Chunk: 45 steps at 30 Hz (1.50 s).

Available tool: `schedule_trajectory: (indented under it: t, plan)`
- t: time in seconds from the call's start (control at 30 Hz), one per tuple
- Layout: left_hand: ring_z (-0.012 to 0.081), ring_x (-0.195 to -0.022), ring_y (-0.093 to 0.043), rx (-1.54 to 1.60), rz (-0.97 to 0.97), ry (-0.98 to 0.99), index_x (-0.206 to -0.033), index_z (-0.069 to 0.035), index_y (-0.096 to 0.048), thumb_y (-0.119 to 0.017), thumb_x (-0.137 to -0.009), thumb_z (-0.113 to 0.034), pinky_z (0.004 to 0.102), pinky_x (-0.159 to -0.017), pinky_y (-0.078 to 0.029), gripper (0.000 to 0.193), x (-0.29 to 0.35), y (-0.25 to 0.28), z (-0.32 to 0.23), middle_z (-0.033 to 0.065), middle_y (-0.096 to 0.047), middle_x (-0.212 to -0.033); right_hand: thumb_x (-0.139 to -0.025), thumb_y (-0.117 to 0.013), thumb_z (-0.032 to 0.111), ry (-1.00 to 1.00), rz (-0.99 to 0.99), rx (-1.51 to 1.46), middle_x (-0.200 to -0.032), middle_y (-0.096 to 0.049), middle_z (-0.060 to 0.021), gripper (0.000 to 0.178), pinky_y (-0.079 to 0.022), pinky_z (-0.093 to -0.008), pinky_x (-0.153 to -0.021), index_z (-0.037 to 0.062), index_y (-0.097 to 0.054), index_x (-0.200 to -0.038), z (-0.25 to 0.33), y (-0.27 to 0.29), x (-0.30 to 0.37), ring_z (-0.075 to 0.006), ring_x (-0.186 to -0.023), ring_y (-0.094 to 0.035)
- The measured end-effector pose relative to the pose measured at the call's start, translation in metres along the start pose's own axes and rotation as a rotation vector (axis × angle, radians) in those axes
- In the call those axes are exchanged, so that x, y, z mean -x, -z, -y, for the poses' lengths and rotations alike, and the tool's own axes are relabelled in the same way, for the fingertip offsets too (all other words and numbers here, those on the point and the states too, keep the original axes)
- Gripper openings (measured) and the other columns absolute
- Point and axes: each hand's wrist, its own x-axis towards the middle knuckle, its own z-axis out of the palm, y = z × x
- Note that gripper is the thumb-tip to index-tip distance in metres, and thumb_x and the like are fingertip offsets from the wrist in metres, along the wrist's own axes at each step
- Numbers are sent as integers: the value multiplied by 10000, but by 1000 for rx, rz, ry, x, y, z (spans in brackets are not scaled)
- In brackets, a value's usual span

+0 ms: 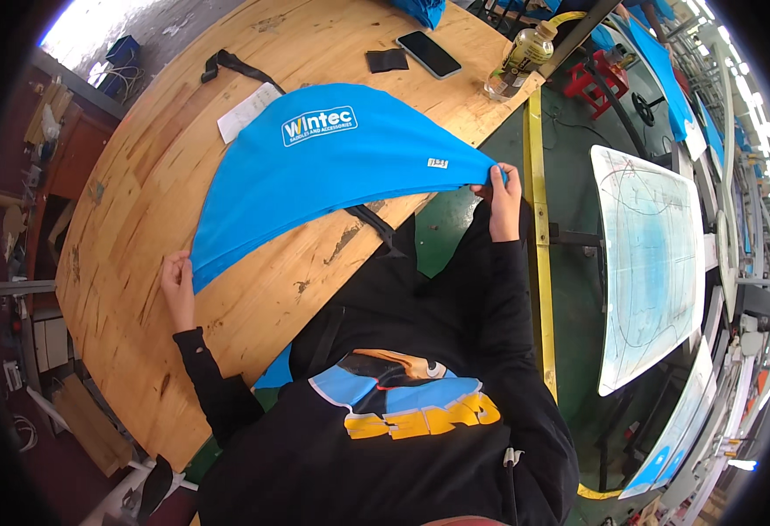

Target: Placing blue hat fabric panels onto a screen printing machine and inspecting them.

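A bright blue crescent-shaped fabric cover (315, 180) with a white printed logo and a small white label lies spread across the wooden table (122, 289). At its lower left tip, my left hand (177, 276) pinches the corner. My right hand (502, 195) grips the opposite tip, at the table's right edge, between thumb and fingers. Between the two hands the cloth is stretched out, with layered edges along the near side. Part of a black strap (372, 219) sticks out from under that near edge; the rest of it is hidden.
Beyond the cover lie a paper slip (247, 112), a black strap end (227, 63), a small black patch (387, 60) and a phone (429, 54). A bottle (522, 60) stands near the far right edge. To the right are a yellow rail (538, 254), a white panel (652, 272) and a red stool (597, 83).
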Motion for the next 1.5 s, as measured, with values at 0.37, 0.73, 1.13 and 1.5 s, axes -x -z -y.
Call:
schedule_trajectory:
  t: [0.37, 0.73, 1.13, 1.5]
  plan:
    - [305, -1009, -540, -749, -305, -509, -1098, -22, -582, -546, -906, -142, 409, -875, -417, 229, -8, -52, -93, 124, -600, -1060, -863, -585, 85, 635, -229, 628, -1013, -606, -160, 199, -442, -378, -859, 1, -576, -1044, 18, -58, 11, -302, -975, -578]
    - [351, -1398, -234, -884, 101, -572, -1455, -190, -342, -442, -958, -371, 582, -1113, -135, 538, -53, -194, -115, 97, -284, -1518, -901, -441, 572, 946, 438, 1168, -1512, -301, -78, 655, -126, -584, -1109, 203, -360, -1435, 0, -195, 2, -299, -1402, -252]
    - [303, -1432, -164, -930, 112, -392, -1471, -242, -311, -381, -969, -432, 558, -1135, -61, 542, -52, -157, -102, 35, -200, -1559, -931, -357, 573, 884, 417, 1286, -1529, -271, -47, 582, -113, -599, -1111, 297, -344, -1443, -14, -175, -27, -285, -1408, -243]
    - [302, -1430, -169, -931, 114, -391, -1470, -248, -313, -387, -967, -422, 561, -1134, -64, 537, -53, -156, -99, 31, -195, -1561, -947, -411, 419, 659, 158, 1341, -1439, -394, -119, 439, -157, -630, -1081, 210, -488, -1325, 0, -106, -69, -320, -1352, -335]
